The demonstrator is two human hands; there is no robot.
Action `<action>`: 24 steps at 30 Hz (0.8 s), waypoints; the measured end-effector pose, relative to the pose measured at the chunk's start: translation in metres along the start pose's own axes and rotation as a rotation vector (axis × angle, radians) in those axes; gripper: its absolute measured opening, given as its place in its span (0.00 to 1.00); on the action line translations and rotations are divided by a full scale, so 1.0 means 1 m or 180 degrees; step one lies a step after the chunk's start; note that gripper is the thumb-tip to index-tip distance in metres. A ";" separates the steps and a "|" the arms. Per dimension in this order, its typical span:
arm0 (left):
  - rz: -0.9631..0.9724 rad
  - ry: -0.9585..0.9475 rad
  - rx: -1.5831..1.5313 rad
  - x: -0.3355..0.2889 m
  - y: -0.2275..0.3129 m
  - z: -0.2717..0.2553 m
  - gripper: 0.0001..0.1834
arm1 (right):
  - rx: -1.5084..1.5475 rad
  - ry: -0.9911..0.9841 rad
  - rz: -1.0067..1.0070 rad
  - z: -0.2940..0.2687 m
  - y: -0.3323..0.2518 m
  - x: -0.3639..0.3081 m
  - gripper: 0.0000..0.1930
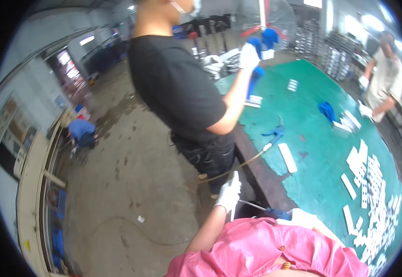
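My left hand point(228, 195), in a white glove, is closed around a narrow whitish metal piece point(233, 213) that sticks out below the fingers. Close to my body, my gloved right hand point(304, 218) grips a dark blue-handled tool point(277, 213) by its handle. The tool's thin straight metal shaft points left, its tip near the left hand and the piece. Whether the tip touches the piece I cannot tell. The fingers of the right hand are partly hidden by the glove's angle and the pink garment point(275, 240).
On the green-topped table point(321, 184) lie many white slotted pieces point(372, 203), a flat white bar point(287, 158), a blue air gun point(275, 134) with a hose, and a blue cloth point(326, 111). A co-worker point(178, 83) stands ahead; another person point(386, 83) works across the table.
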State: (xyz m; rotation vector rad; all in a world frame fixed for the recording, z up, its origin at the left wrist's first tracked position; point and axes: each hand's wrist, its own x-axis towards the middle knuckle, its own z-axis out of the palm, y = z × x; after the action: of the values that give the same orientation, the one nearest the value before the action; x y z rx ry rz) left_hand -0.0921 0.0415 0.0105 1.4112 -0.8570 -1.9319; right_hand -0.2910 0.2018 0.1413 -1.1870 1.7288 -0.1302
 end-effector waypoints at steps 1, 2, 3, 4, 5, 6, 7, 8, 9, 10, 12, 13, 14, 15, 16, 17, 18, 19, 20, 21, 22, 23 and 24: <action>-0.0077 0.0130 0.0018 0.000 0.003 0.000 0.26 | 0.0111 -0.0031 0.0016 -0.002 0.000 0.004 0.22; -0.0072 0.0192 0.0105 0.001 0.006 0.000 0.25 | 0.0220 -0.0075 0.0039 -0.004 0.005 0.009 0.21; -0.0110 0.0216 0.0187 0.004 0.011 0.004 0.25 | 0.0438 0.0066 0.0128 -0.004 0.015 0.016 0.20; -0.0166 0.0016 0.0185 0.011 0.017 0.012 0.25 | 0.0498 0.0186 0.0106 -0.006 0.018 0.010 0.23; -0.0213 0.0052 0.0090 0.016 0.015 0.009 0.25 | 0.0463 0.0110 -0.0033 -0.008 0.022 0.018 0.26; -0.0047 -0.0018 0.0177 0.023 0.015 0.011 0.26 | 0.0331 0.0074 -0.0019 -0.009 0.023 0.018 0.26; 0.0105 -0.0194 0.0301 0.032 0.021 0.022 0.27 | 0.0252 0.0109 0.0050 -0.012 0.021 0.011 0.25; 0.0070 -0.0147 0.0264 0.026 0.031 0.023 0.27 | 0.0239 0.0146 -0.0077 -0.015 0.023 0.021 0.26; 0.0001 -0.0173 0.0232 0.016 0.042 0.031 0.26 | 0.0247 0.0226 -0.0134 -0.015 0.025 0.020 0.27; 0.0042 -0.0099 0.0307 0.015 0.046 0.033 0.25 | 0.0456 0.0319 -0.0065 -0.014 0.025 0.015 0.27; 0.0093 -0.0044 0.0292 0.027 0.052 0.036 0.23 | 0.0703 0.0385 0.0028 -0.015 0.021 0.018 0.28; 0.0064 -0.0063 0.0187 0.032 0.053 0.036 0.22 | 0.0569 0.0407 -0.0141 -0.016 0.019 0.018 0.28; 0.0062 -0.0190 0.0018 0.044 0.048 0.030 0.22 | 0.0434 0.0437 -0.0325 -0.015 0.017 0.021 0.29; 0.0016 -0.0178 0.0045 0.048 0.046 0.027 0.22 | 0.0472 0.0407 -0.0297 -0.014 0.015 0.024 0.29; 0.0052 -0.0203 -0.0035 0.051 0.045 0.028 0.22 | 0.0363 0.0401 -0.0291 -0.013 0.015 0.027 0.29; 0.0102 -0.0228 -0.0119 0.052 0.044 0.029 0.22 | 0.0249 0.0401 -0.0294 -0.012 0.014 0.030 0.29; 0.0163 -0.0155 -0.0030 0.052 0.045 0.031 0.23 | 0.0278 0.0449 -0.0235 -0.013 0.010 0.032 0.30; 0.0147 -0.0149 -0.0022 0.052 0.045 0.031 0.23 | 0.0289 0.0437 -0.0227 -0.014 0.008 0.034 0.30; 0.0179 -0.0082 -0.0024 0.053 0.045 0.031 0.23 | 0.0223 0.0401 -0.0249 -0.015 0.005 0.036 0.30; 0.0216 -0.0014 -0.0030 0.053 0.046 0.031 0.23 | 0.0152 0.0367 -0.0277 -0.015 0.003 0.037 0.30; 0.0222 -0.0010 -0.0032 0.051 0.049 0.033 0.23 | 0.0175 0.0354 -0.0317 -0.011 0.006 0.042 0.30; 0.0190 0.0042 0.0024 0.048 0.052 0.036 0.22 | 0.0168 0.0354 -0.0326 -0.011 0.004 0.044 0.30; 0.0160 0.0094 0.0077 0.047 0.054 0.037 0.22 | 0.0154 0.0437 -0.0297 -0.011 0.002 0.046 0.30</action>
State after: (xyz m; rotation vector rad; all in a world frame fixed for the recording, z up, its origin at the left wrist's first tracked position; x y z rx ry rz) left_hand -0.1354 -0.0221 0.0345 1.4155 -0.8964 -1.8646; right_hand -0.3014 0.1635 0.1154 -1.2478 1.7786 -0.3148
